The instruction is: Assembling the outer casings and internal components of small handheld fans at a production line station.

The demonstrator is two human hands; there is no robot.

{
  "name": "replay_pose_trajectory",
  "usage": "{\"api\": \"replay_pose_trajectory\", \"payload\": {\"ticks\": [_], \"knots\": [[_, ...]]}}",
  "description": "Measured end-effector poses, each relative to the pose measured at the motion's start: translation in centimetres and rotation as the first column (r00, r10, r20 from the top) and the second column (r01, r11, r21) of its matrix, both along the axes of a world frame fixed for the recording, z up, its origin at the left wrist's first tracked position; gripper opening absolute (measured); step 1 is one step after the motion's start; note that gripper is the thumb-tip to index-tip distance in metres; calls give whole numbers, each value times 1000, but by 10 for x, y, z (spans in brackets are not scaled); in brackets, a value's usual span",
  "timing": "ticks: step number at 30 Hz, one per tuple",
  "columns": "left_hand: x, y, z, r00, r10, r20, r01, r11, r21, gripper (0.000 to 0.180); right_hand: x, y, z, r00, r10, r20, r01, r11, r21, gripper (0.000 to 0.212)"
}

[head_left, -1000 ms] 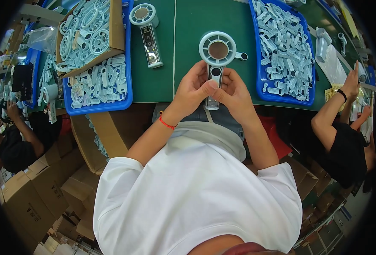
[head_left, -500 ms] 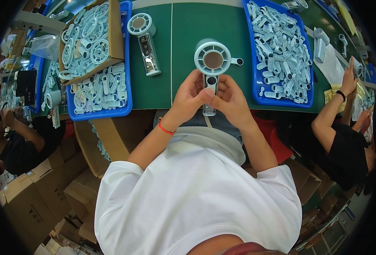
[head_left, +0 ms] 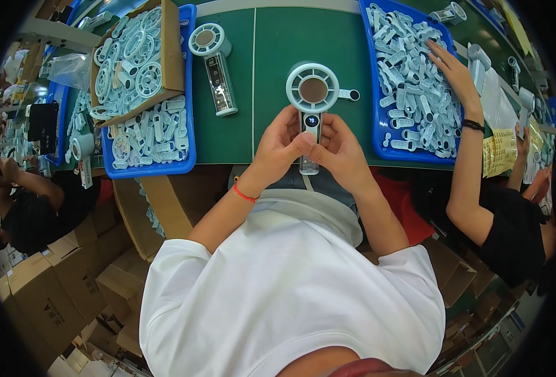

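So my left grip (head_left: pixel 280 144) and right grip (head_left: pixel 342 154) are both wrapped round a pale-blue round-headed plastic fan (head_left: pixel 313 91) at the green bench (head_left: pixel 278 50)'s near edge, its small round display (head_left: pixel 312 120) lit so power seems sorted, but the clear handle (head_left: pixel 309 164) looks uncovered.

We wear a loose white T-shirt (head_left: pixel 297 270) with short sleeves (head_left: pixel 176 267) and a round collar (head_left: pixel 312 345), grey trousers (head_left: pixel 337 183), and a thin red bracelet (head_left: pixel 245 195) behind the left hand (head_left: pixel 281 144).
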State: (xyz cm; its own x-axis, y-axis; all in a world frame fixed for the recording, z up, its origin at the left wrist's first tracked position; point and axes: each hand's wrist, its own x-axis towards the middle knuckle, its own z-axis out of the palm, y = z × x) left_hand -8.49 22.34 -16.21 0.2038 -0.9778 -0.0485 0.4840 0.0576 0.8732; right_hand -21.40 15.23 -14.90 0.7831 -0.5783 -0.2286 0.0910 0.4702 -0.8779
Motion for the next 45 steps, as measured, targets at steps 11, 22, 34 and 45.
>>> {"api": "replay_pose_trajectory", "payload": {"ticks": [11,22,34,45], "knots": [[18,-27,44,918,323,228,-362,919,154,31,-24,-35,63,862,-405,-304,-161,350,-923,31],[235,-245,59,326,13,945,-794,546,266,48,-49,-88,22,686,-599,-412,-559,-73,-826,22],[104,-393,54,386,322,864,-884,397,247,79,-29,-52,47,916,-396,-66,276,741,-612,19],[90,-381,51,631,348,693,-601,785,152,31,-21,-25,37,763,-399,-509,-547,22,-837,19]]}}
